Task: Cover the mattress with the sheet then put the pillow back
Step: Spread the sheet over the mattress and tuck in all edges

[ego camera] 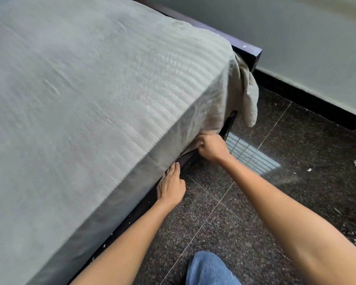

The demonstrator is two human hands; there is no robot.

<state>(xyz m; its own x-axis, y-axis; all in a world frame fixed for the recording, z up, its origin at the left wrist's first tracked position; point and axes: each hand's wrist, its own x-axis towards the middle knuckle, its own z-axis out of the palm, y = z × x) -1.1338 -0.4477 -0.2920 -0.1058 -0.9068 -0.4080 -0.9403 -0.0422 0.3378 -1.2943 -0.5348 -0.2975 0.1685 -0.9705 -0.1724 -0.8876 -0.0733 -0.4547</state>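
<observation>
**Tucking the sheet in along the side, near the corner**

One grey sheet (90, 89) lies over the whole top of the bed and falls down its near side, so the mattress beneath is hidden. Both hands work at the bottom edge of that side.

The left hand (171, 186) lies flat, fingers straight and pressed together, with its tips at the seam where the cloth meets the dark bed frame (249, 51). It is probably pinning the part already tucked.

The right hand (211, 148) is nearer the corner. Its fingers are curled round a bunch of the hem, seemingly to draw the slack tight and push it under.

One loose corner of cloth (249, 95) hangs free past the frame's end and is not yet tucked.

By count there are one sheet, two hands, one dangling corner and one knee in blue denim (208, 268) above the speckled floor (255, 202). No pillow is in view, so that step looks to be ahead.
</observation>
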